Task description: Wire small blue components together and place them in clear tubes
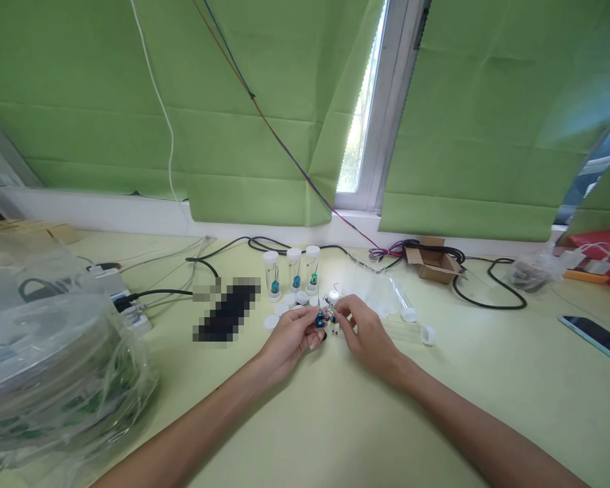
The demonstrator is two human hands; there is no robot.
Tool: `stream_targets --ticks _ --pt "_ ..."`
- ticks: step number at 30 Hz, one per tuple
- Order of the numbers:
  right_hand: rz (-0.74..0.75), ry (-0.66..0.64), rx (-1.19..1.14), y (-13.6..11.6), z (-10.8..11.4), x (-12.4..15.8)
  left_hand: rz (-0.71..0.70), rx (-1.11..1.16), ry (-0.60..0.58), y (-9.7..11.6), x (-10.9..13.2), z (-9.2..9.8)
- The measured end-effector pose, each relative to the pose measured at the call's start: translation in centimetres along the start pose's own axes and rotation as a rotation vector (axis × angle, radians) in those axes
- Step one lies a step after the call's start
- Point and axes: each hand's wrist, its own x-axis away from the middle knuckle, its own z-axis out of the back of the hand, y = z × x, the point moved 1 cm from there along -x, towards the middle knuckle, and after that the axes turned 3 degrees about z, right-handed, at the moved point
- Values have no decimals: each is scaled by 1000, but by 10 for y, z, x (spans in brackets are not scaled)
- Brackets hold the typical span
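Observation:
My left hand (pixel 293 337) pinches a small shiny blue piece (pixel 320 318) between thumb and fingertips; a thin wire seems to rise from it. Close beside it, my right hand (pixel 362 331) has its fingers pinched together over several small dark and metallic parts (pixel 335 332). Whatever those fingertips hold is too small to make out. Behind the hands stand three clear tubes with white caps: a left tube (pixel 272 271) and a middle tube (pixel 294 268) with blue pieces inside, and a right tube (pixel 312 268) with a green one. White round caps (pixel 271 322) lie by my left hand.
Clear tubes (pixel 400 298) lie right of my hands. Behind them are an open cardboard box (pixel 432 263) and black cables (pixel 493 305). A phone (pixel 597 339) lies far right. A large plastic-wrapped bundle (pixel 55 359) fills the left, near a power strip (pixel 127 305).

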Motion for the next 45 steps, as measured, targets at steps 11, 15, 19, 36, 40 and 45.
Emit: stream_targets --ticks 11,15,19,36,40,45 --pt "-29 258 -290 -21 13 -1 9 -138 21 -4 2 -1" --pt "-177 300 -498 -24 15 -5 13 -189 19 -7 0 0" --pt "-283 319 -644 -23 15 -9 4 -214 8 -8 -1 2" --pt "-515 198 -1003 -19 10 -12 23 -226 -24 -13 1 -3" --pt "-511 194 -1004 -17 8 -12 25 -226 -30 -13 2 -3" --pt "-505 185 -1004 -16 7 -11 23 -218 -34 -13 3 -4"
